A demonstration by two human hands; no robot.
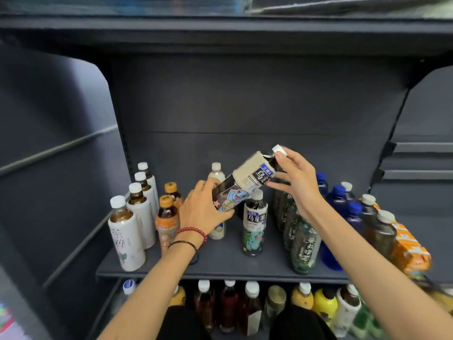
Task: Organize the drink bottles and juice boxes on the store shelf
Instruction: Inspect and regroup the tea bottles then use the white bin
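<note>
Tea bottle (245,181) tilted, cap up-right, in air just above upright twin bottle (255,224). Left hand (204,209) grips base; right hand (295,182) grasps neck by cap. White bottles (127,231) left of twin, blue bottles (338,200) right.

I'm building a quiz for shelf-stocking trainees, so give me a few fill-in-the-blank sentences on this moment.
1. Both hands hold a tea bottle that is ___, not upright.
2. The right hand grips near its ___ cap.
3. The left hand wears a ___ bead bracelet.
Missing: tilted; white; red
</note>
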